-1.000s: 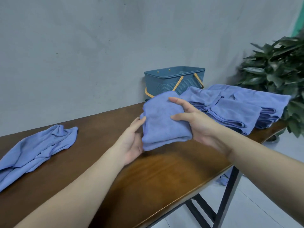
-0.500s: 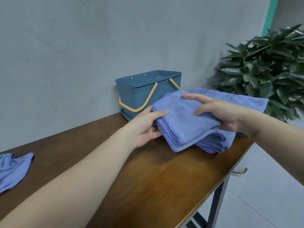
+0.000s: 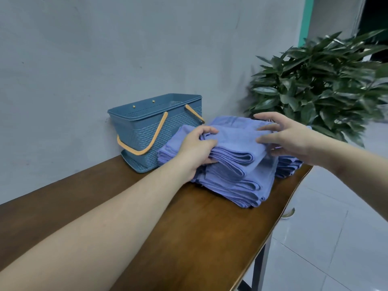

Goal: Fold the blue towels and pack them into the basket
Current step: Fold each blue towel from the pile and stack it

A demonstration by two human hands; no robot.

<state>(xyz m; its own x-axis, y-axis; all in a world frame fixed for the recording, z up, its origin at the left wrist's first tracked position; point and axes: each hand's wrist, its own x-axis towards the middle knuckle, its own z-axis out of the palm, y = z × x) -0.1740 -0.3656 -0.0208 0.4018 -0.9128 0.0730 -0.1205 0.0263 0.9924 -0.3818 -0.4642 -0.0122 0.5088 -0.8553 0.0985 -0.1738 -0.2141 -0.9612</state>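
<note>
Soft folded towels [image 3: 235, 162], woven-pattern basket [image 3: 144, 131]

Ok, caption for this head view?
Left hand grips the top folded towel on the stack; right hand hovers open; basket behind.

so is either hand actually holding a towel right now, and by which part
The left hand grips the top folded towel at its left edge, on the stack. The right hand is spread open at its right end, gripping nothing.

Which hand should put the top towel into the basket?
Probably the left hand: its fingers already curl around the top folded towel, and it is nearer the basket. The right hand hovers open at the stack's far side.
</note>
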